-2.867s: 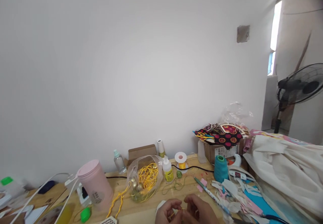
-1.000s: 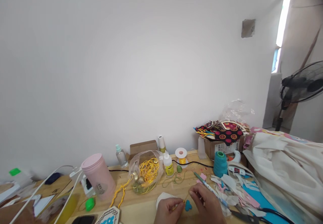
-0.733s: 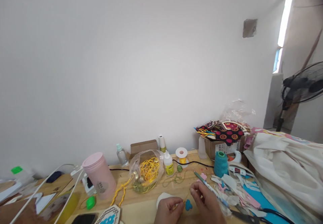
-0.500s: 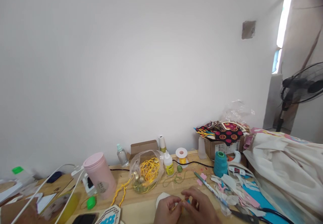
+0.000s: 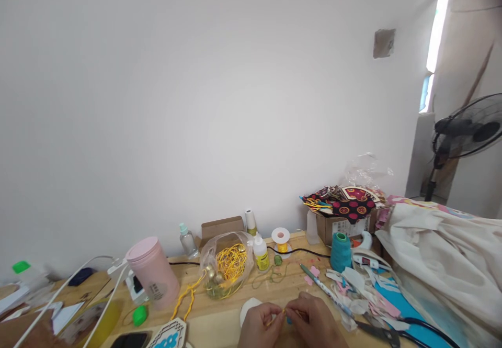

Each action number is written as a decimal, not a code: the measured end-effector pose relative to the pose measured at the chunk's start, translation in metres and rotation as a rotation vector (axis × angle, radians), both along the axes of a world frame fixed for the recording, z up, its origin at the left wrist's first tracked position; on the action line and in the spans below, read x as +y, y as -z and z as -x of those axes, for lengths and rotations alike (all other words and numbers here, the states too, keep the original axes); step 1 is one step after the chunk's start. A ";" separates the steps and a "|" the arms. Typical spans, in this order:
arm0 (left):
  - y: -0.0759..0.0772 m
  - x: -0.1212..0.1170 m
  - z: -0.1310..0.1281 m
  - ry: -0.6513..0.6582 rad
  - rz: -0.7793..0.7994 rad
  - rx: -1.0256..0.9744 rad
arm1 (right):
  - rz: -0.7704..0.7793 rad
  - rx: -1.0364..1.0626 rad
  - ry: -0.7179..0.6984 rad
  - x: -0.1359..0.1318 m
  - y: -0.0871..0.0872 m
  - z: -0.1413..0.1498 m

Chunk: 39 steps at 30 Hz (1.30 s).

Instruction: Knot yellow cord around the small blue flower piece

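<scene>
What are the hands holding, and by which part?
The left hand and right hand pinch a yellow cord, a short bit showing between them; whether mid-length or near an end can't be told.

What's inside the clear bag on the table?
The bag holds tangled yellow cord and a few gold balls. Whatever lies under the cord is covered, so I can't tell.

A handicraft corner, home or workshop you can't tell.
Your wooden surface (image 5: 215, 310) carries a thread cone (image 5: 341, 254), a spool (image 5: 281, 236), bagged cord (image 5: 232, 263), cut scraps (image 5: 358, 288) and scissors (image 5: 386, 332); patterned cloth (image 5: 354, 210) tops a box (image 5: 324, 229), and a fan (image 5: 453, 127) stands beyond.
</scene>
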<state>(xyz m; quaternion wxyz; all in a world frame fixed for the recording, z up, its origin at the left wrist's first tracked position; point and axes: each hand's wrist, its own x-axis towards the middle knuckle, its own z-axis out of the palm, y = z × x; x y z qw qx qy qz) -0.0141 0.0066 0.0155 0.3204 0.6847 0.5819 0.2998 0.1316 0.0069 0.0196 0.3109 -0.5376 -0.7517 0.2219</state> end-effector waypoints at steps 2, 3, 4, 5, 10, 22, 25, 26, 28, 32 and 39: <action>-0.002 0.000 0.000 0.022 0.002 -0.046 | 0.009 0.021 0.005 -0.001 -0.002 0.001; -0.002 0.000 0.000 0.026 0.008 -0.065 | 0.012 0.030 0.005 -0.001 -0.002 0.002; -0.002 0.000 -0.001 0.024 0.014 -0.076 | 0.011 0.037 0.006 -0.001 -0.001 0.002; -0.002 0.000 -0.001 0.016 0.020 -0.079 | 0.008 0.041 0.009 -0.001 -0.001 0.003; 0.003 0.002 -0.001 -0.024 0.056 -0.103 | -0.012 0.050 0.010 0.000 0.002 0.005; 0.006 0.004 -0.003 -0.070 0.145 -0.182 | 0.065 0.255 0.038 0.001 0.000 0.005; 0.008 0.005 -0.002 -0.062 0.122 -0.186 | 0.085 0.284 0.053 0.003 0.004 0.004; 0.009 0.005 -0.001 -0.059 0.112 -0.182 | 0.089 0.284 0.061 0.004 0.005 0.004; 0.009 0.004 0.000 -0.053 0.101 -0.178 | 0.085 0.274 0.078 0.004 0.007 0.004; 0.005 0.001 0.000 -0.057 0.093 -0.182 | 0.068 0.261 0.066 0.004 0.009 0.005; 0.008 0.004 -0.001 -0.049 0.073 -0.168 | 0.043 0.248 0.062 0.003 0.007 0.005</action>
